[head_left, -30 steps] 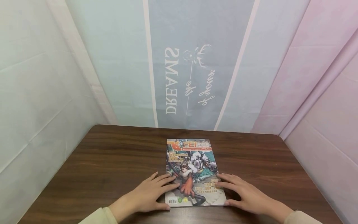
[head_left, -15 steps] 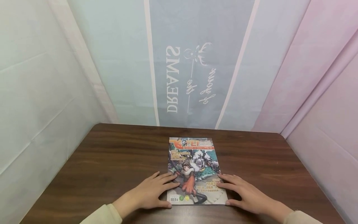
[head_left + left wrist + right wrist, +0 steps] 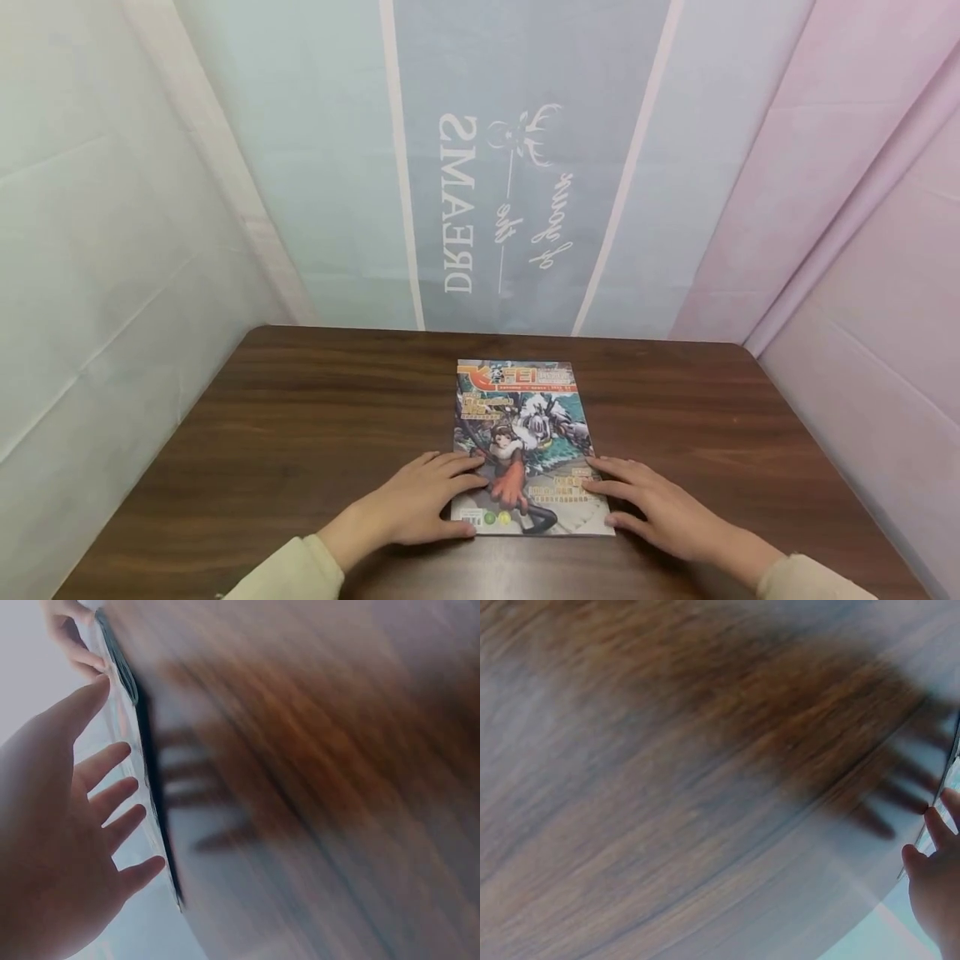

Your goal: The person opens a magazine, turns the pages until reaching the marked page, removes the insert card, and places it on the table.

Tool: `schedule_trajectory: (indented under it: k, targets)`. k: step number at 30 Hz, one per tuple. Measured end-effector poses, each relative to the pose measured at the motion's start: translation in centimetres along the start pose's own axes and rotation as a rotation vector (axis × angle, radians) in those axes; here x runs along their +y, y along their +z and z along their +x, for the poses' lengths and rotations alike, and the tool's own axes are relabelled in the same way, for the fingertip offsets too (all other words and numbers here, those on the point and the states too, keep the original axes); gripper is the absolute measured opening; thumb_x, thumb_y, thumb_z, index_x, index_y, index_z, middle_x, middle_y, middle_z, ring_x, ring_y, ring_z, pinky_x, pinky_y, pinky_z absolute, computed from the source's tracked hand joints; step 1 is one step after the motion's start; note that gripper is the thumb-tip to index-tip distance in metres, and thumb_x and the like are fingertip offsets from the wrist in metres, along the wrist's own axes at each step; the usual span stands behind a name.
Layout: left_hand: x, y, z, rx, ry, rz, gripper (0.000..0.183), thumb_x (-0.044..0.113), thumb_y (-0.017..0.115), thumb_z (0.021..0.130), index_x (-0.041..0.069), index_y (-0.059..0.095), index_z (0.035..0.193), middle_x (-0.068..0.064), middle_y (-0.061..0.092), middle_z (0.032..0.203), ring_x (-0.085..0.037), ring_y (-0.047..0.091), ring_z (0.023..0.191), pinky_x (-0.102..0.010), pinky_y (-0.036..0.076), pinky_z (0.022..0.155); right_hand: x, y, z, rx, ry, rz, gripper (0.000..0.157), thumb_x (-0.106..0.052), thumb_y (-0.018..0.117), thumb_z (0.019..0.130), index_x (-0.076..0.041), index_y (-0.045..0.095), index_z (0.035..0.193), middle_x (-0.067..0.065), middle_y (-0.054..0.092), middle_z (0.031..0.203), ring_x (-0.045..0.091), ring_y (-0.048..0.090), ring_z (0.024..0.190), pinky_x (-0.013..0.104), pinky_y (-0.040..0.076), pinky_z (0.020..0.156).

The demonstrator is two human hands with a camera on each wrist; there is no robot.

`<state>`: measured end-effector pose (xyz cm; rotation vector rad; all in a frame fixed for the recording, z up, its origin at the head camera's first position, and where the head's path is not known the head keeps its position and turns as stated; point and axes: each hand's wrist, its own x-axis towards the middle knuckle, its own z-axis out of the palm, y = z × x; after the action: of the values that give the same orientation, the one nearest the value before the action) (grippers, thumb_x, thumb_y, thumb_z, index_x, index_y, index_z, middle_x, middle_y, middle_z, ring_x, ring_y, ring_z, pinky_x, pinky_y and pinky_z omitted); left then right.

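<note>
While the magazine (image 3: 534,433) lies flat on the table (image 3: 300,433), the left hand (image 3: 420,498) and right hand (image 3: 660,504), fingers spread, touch its sides, hiding bits; I can't read its tiny words (image 3: 566,499).

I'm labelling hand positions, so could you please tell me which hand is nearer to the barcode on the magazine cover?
Left. The left hand has its thumb beside the barcode, at the near left corner of the magazine; the right hand is at the opposite edge.
</note>
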<state>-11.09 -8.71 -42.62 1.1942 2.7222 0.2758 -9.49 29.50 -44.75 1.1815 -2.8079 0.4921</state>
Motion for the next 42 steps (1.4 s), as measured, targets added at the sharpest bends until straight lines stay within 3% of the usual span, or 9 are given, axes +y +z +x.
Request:
schedule_trajectory:
  k: [3,8,16,24,29,36,40,42]
  targets:
    - [0.4,0.0,0.6,0.020,0.029,-0.011,0.060,0.058,0.058,0.094,0.024,0.053,0.143,0.002,0.041,0.154,-0.020,0.039,0.140,-0.047,0.034,0.113,0.1,-0.1,0.0,-0.007,-0.004,-0.006,0.048,-0.040,0.065,0.095,-0.028,0.057,0.140,0.003,0.046,0.150,0.030,0.047,0.132,0.056,0.048,0.095]
    - [1.2,0.4,1.5,0.055,0.072,-0.012,0.054,0.053,0.059,0.095,0.022,0.057,0.139,0.004,0.047,0.149,-0.017,0.043,0.137,-0.042,0.038,0.111,0.1,0.4,-0.4,-0.030,0.003,0.007,0.057,-0.052,0.064,0.089,-0.030,0.055,0.141,0.004,0.045,0.151,0.032,0.046,0.132,0.056,0.049,0.093]
    - [2.7,0.2,3.6,0.105,0.136,-0.013,0.045,0.040,0.062,0.097,0.021,0.058,0.138,0.005,0.053,0.143,-0.016,0.049,0.132,-0.041,0.041,0.109,0.2,0.4,0.4,-0.011,0.008,0.015,0.054,-0.054,0.065,0.088,-0.030,0.061,0.136,0.003,0.050,0.146,0.034,0.048,0.130,0.057,0.049,0.093]
    - [4.6,0.2,5.4,0.079,0.118,0.024,0.046,0.049,0.059,0.097,0.027,0.058,0.137,0.012,0.058,0.136,-0.009,0.052,0.125,-0.043,0.045,0.104,-0.1,-0.6,1.0,-0.015,-0.005,0.023,0.045,-0.048,0.062,0.093,-0.029,0.063,0.134,0.003,0.054,0.144,0.035,0.049,0.129,0.060,0.048,0.092]
    - [5.7,0.0,6.1,0.083,0.096,0.043,0.048,0.053,0.058,0.096,0.029,0.058,0.137,0.014,0.060,0.132,-0.009,0.055,0.122,-0.047,0.044,0.105,-0.5,-1.7,1.5,0.057,-0.032,-0.010,0.041,-0.042,0.066,0.092,-0.027,0.066,0.130,0.000,0.059,0.137,0.033,0.052,0.126,0.056,0.049,0.091]
    - [6.6,-0.3,6.7,0.198,0.101,0.032,0.044,0.050,0.059,0.096,0.030,0.059,0.136,0.015,0.063,0.127,-0.005,0.060,0.110,-0.030,0.050,0.091,-1.3,-3.2,2.6,0.172,-0.027,-0.043,0.040,-0.037,0.073,0.088,-0.026,0.068,0.126,-0.003,0.060,0.134,0.028,0.052,0.126,0.046,0.045,0.098]
    - [6.9,-0.5,6.7,0.270,0.106,0.025,0.041,0.046,0.060,0.097,0.028,0.060,0.134,0.013,0.064,0.125,-0.006,0.061,0.109,-0.029,0.051,0.090,-1.7,-3.6,3.1,0.206,-0.015,-0.029,0.039,-0.036,0.075,0.086,-0.026,0.069,0.123,-0.004,0.061,0.132,0.025,0.053,0.127,0.035,0.039,0.104]
    - [7.0,-0.6,6.7,0.315,0.106,0.029,0.039,0.043,0.061,0.098,0.027,0.061,0.132,0.012,0.065,0.123,-0.006,0.062,0.107,-0.028,0.051,0.088,-1.9,-3.8,3.3,0.221,-0.012,-0.020,0.038,-0.035,0.076,0.086,-0.026,0.069,0.122,-0.004,0.062,0.131,0.024,0.053,0.126,0.036,0.039,0.103]
